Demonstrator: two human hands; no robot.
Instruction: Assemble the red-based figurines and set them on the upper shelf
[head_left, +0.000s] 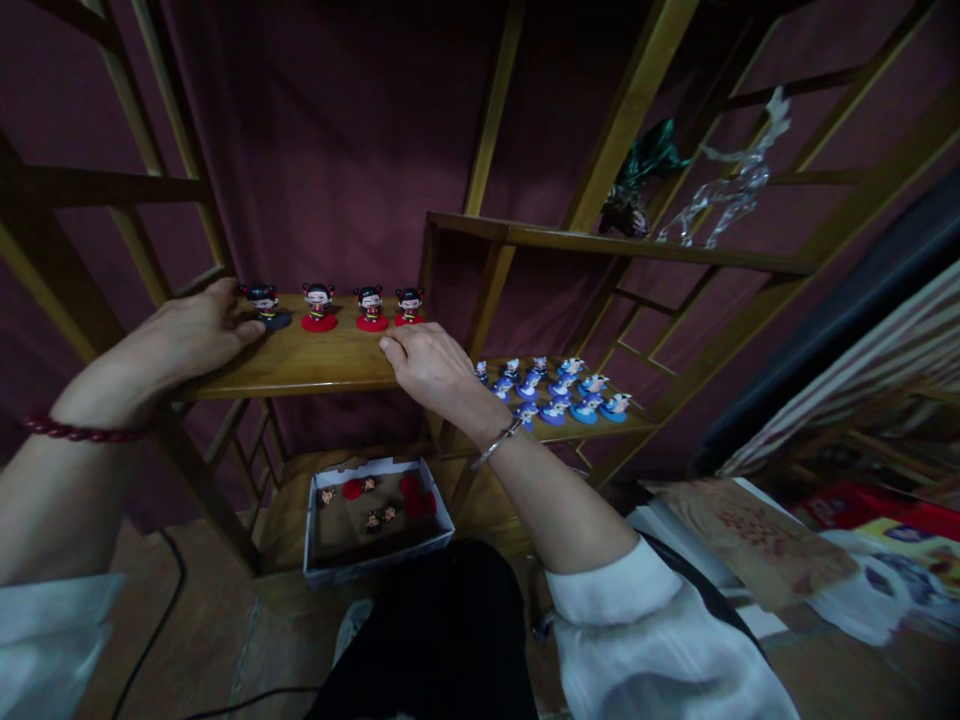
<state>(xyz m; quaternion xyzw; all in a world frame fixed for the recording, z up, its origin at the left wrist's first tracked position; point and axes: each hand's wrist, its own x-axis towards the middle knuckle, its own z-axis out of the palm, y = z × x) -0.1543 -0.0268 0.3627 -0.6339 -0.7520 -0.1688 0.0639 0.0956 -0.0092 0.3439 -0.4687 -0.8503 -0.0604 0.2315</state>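
My left hand (187,325) is at the left end of a wooden shelf (315,362), its thumb and fingers closed around the side of a small black-haired figurine (261,300) on a dark round base. To its right stand more figurines: one (318,300) and another (370,302) on red round bases, then a third (409,302) beside my right hand (431,362). That right hand is at the shelf's front edge with its fingers curled together. Whatever they hold, if anything, is hidden.
Below, a white box (315,570) holds several figurines and red bases. Blue and purple figurines (559,400) crowd a lower shelf at right. A clear glass deer (731,190) and a dark green ornament (649,165) stand higher up. Papers and bags (757,540) lie right; a cable (176,590) crosses the floor.
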